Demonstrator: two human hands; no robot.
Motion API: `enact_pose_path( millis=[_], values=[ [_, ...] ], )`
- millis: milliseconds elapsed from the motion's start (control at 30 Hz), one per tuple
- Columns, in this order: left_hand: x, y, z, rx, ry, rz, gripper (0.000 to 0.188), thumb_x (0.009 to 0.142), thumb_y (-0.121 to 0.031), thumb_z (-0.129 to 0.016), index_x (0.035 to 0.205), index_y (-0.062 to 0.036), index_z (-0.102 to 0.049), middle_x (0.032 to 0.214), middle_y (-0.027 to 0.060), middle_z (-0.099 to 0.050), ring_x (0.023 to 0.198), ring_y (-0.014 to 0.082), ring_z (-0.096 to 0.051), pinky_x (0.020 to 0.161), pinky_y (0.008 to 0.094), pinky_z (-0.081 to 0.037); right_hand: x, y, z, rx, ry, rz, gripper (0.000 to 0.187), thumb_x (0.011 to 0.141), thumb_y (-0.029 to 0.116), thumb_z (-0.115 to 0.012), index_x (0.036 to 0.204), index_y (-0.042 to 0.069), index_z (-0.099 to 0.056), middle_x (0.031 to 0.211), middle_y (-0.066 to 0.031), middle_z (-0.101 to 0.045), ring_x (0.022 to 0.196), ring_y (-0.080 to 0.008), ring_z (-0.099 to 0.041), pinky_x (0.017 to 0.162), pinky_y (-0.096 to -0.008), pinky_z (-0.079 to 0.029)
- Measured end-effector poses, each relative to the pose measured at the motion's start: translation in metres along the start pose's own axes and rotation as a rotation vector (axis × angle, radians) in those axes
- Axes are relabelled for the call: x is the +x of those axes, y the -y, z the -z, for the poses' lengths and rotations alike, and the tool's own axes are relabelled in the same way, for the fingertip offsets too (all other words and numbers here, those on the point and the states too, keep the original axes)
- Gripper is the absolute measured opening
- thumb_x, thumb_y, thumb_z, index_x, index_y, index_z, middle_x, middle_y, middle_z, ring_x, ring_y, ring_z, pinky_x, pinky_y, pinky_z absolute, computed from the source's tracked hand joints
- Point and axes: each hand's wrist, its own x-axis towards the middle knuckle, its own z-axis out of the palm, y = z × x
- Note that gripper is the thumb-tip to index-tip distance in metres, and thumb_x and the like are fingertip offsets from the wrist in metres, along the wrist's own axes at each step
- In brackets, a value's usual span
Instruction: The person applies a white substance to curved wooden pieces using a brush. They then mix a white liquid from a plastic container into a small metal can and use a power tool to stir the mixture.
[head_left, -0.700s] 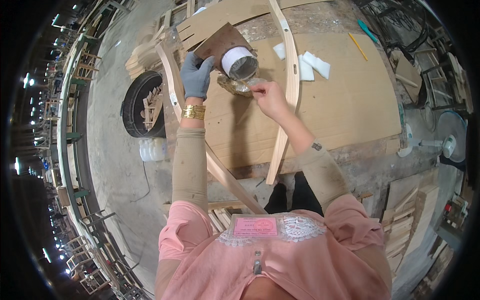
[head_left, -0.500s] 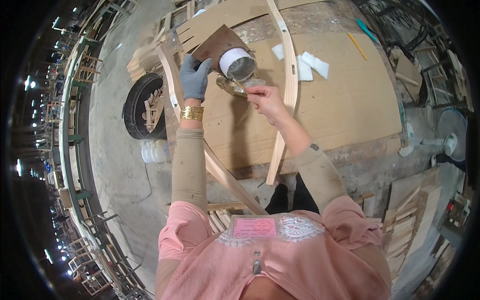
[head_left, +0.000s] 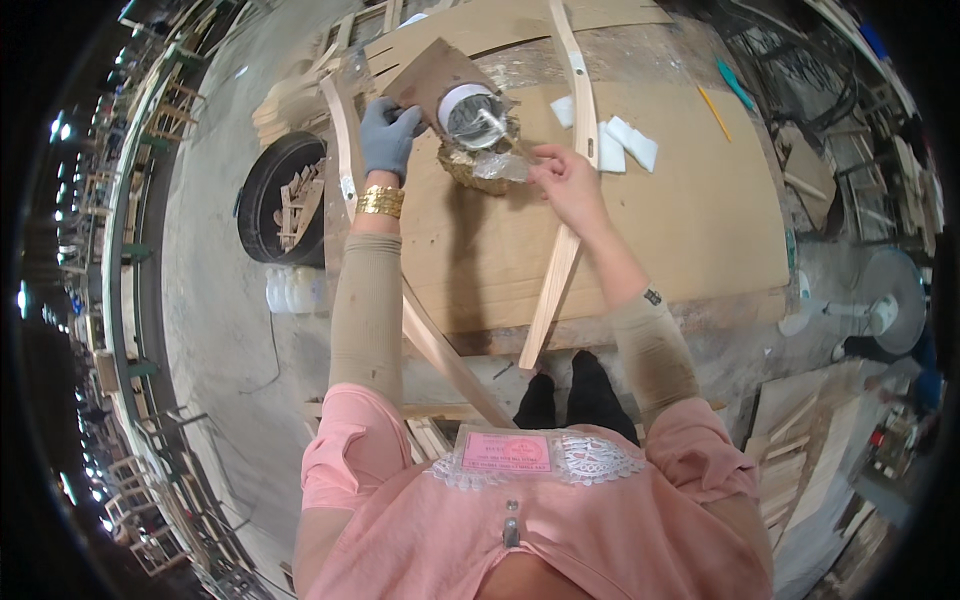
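My left hand (head_left: 390,140), in a grey glove, grips the edge of a flat brown board (head_left: 432,74) held tilted above the table. Against the board sits a round container (head_left: 474,116) with a white side and a greyish, shiny inside. Below it is a lumpy, crusted brown mass (head_left: 462,168) with clear plastic (head_left: 498,167). My bare right hand (head_left: 572,188) is closed, its fingertips pinched on a thin stick (head_left: 522,150) that reaches toward the container and is blurred. A curved wooden piece (head_left: 558,285) lies just beneath my right wrist.
Cardboard (head_left: 680,230) covers the table. White foam pads (head_left: 630,145), a yellow pencil (head_left: 714,112) and a teal tool (head_left: 735,83) lie on its right. Another curved wooden piece (head_left: 445,350) leans along the left edge, beside a black tub (head_left: 262,205) of wood scraps. A fan (head_left: 885,305) stands at right.
My right hand has moved slightly right with the stick, away from the container. The board and container have shifted little in my left hand.
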Motion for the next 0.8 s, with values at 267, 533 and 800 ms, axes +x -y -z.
enact_pose_path(
  millis=[267,533,800],
  values=[
    [-0.044,-0.013,0.040,0.230,-0.232,-0.145,0.045,0.071,-0.016,-0.070,0.106,0.0025,-0.050,0.090,0.0099,-0.056,0.082,0.0179,-0.055,0.075,0.0298,-0.047,0.011,0.019,0.014,0.011,0.147,-0.128,0.024,0.085,0.008,-0.052,0.103,-0.006,-0.057,0.076,-0.0077,-0.064,0.058,-0.0074,-0.054,0.051,-0.0190,-0.044],
    [-0.346,0.046,0.128,0.831,-0.637,0.462,0.049,0.070,-0.033,-0.072,0.097,0.0030,-0.053,0.091,0.0126,-0.055,0.081,0.0196,-0.050,0.072,0.0312,-0.044,0.031,0.010,0.008,0.168,0.360,-0.210,0.019,0.087,0.014,-0.052,0.100,0.001,-0.055,0.076,-0.0076,-0.064,0.049,-0.0043,-0.046,0.042,-0.0154,-0.035],
    [-0.427,0.073,0.048,0.317,-0.445,0.728,0.060,0.065,-0.041,-0.070,0.100,0.0023,-0.046,0.088,0.0172,-0.057,0.079,0.0253,-0.055,0.070,0.0346,-0.045,0.044,0.007,0.026,-0.027,0.375,-0.169,0.023,0.089,0.018,-0.052,0.106,0.004,-0.058,0.077,-0.0020,-0.062,0.050,-0.0022,-0.044,0.041,-0.0159,-0.032]
  ],
)
